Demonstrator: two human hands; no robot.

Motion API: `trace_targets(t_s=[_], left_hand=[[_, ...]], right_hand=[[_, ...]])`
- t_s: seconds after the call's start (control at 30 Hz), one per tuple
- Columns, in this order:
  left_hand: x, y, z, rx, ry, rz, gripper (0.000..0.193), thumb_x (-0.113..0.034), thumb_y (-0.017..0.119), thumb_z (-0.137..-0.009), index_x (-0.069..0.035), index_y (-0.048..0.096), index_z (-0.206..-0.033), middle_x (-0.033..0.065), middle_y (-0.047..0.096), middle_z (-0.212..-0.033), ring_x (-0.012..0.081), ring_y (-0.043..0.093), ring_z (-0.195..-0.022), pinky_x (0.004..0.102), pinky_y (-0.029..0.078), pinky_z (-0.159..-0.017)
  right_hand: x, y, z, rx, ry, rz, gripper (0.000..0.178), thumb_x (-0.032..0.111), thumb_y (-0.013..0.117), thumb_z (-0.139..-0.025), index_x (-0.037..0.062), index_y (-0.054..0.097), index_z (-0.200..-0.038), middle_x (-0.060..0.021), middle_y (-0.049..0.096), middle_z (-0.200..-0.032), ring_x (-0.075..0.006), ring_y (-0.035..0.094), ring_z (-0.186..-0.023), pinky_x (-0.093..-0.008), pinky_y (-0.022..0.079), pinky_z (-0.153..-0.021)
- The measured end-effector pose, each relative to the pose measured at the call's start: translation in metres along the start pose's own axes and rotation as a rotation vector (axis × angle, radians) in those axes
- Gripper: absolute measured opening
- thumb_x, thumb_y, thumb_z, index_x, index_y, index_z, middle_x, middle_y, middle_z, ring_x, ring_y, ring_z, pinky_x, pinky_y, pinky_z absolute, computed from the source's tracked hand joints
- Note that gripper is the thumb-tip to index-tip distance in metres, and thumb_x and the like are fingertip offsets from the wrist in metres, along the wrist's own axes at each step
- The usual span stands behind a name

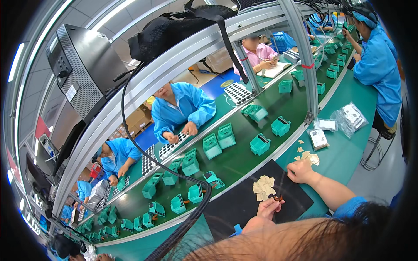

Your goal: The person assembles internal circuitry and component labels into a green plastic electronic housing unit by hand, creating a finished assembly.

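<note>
Head view — dark part in left hand, outline unclear

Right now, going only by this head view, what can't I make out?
All in the head view:
Small reddish-brown part at the left hand: fingertips cover some of its outline, and it is too small to identify.
Right hand: its curled fingers hide whether it grips any flat beige pieces.
Teal-green plastic housings at the picture's lower left: too small and crowded to count.
Crinkled clear plastic bag: glare and folds obscure its contents.
</note>
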State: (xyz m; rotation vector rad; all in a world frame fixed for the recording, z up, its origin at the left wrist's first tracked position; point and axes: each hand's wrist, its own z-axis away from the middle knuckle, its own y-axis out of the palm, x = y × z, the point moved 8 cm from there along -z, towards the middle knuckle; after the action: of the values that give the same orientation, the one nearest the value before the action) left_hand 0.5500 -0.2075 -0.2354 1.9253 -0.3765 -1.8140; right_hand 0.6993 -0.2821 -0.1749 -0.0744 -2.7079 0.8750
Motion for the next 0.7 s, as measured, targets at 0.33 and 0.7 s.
trace_targets(t_s=[0.33, 0.7], left_hand=[[-0.001, 0.005, 0.0, -0.04, -0.006, -0.04, 0.024, -0.015, 0.052, -0.085, 0.005, 0.061, -0.094, 0.0045, 0.056, -0.076, 0.0105, 0.047, -0.069, 0.0231, 0.036, -0.064], [-0.007, -0.01, -0.001, -0.161, 0.026, 0.019, 0.024, -0.013, 0.054, -0.081, 0.008, 0.06, -0.091, 0.0094, 0.058, -0.077, 0.0153, 0.051, -0.068, 0.0283, 0.039, -0.061]], right_hand=[[0.001, -0.005, 0.002, -0.019, -0.003, -0.002, 0.007, 0.008, 0.059, -0.063, 0.0099, 0.051, -0.064, -0.006, 0.05, -0.05, -0.0245, 0.053, -0.044, -0.0354, 0.041, -0.04], [-0.138, -0.117, -0.02, -0.578, 0.464, 0.094, 0.009, 0.008, 0.055, -0.073, 0.003, 0.054, -0.066, -0.015, 0.052, -0.056, -0.0299, 0.052, -0.047, -0.0374, 0.038, -0.044]])
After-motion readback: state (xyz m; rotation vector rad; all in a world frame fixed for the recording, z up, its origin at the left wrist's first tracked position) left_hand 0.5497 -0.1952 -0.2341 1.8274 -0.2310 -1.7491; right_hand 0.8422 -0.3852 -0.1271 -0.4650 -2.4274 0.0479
